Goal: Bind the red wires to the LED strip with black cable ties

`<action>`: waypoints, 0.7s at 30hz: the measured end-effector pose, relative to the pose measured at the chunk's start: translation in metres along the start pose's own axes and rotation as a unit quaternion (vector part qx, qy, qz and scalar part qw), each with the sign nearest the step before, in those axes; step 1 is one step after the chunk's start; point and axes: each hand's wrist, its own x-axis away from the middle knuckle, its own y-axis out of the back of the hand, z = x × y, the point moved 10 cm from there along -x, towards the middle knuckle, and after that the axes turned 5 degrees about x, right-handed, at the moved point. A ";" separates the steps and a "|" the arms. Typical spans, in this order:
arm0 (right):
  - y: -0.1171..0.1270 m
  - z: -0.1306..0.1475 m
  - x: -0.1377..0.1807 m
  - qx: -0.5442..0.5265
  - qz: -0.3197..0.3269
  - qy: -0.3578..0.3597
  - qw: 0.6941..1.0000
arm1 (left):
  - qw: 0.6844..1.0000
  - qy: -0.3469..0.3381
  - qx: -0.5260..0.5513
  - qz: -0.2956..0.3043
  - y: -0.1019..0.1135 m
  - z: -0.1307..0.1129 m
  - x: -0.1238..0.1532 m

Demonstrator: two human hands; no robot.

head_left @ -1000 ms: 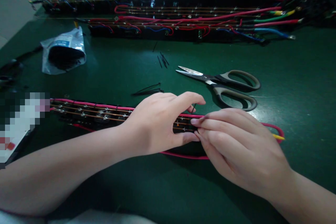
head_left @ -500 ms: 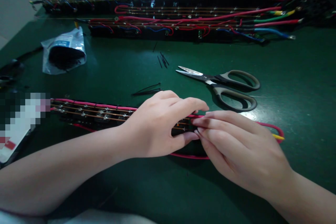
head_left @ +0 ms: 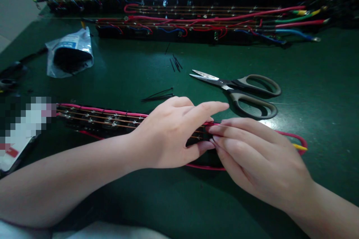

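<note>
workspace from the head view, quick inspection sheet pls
surface: green mat, dimly lit
job's things: wired strip lying flat across the front
clutter: scissors, loose black ties, foil bag
grips: left grip clasps the wired strip; right grip has fingertips at it, hold unclear
cables: pink cable loops off the strip's right end
surroundings: back strips in rows with coloured wires; pale wall far left
</note>
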 end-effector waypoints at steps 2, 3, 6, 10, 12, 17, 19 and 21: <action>0.001 0.001 0.001 0.005 -0.005 0.006 1.000 | 1.000 -0.004 0.000 0.005 -0.001 -0.001 -0.001; 0.001 0.001 0.001 0.007 -0.007 0.007 1.000 | 1.000 -0.008 0.000 0.008 -0.001 -0.002 -0.002; 0.003 0.002 0.002 0.006 -0.014 0.012 1.000 | 1.000 -0.016 0.005 0.013 -0.001 -0.004 -0.003; 0.004 0.002 0.000 0.007 -0.019 0.014 1.000 | 1.000 -0.010 0.009 0.014 -0.001 -0.003 -0.003; 0.005 0.002 0.000 0.010 -0.023 0.011 1.000 | 1.000 -0.005 0.010 0.016 -0.001 -0.002 -0.003; 0.007 0.001 0.002 0.004 -0.034 0.006 0.999 | 1.000 -0.007 0.010 0.013 -0.001 -0.002 -0.003; 0.007 0.000 0.004 0.000 -0.037 0.005 0.999 | 1.000 -0.008 0.007 0.012 -0.001 -0.002 -0.003; 0.006 -0.001 0.004 -0.005 -0.034 0.003 0.999 | 1.000 -0.009 0.006 0.010 -0.001 -0.001 -0.003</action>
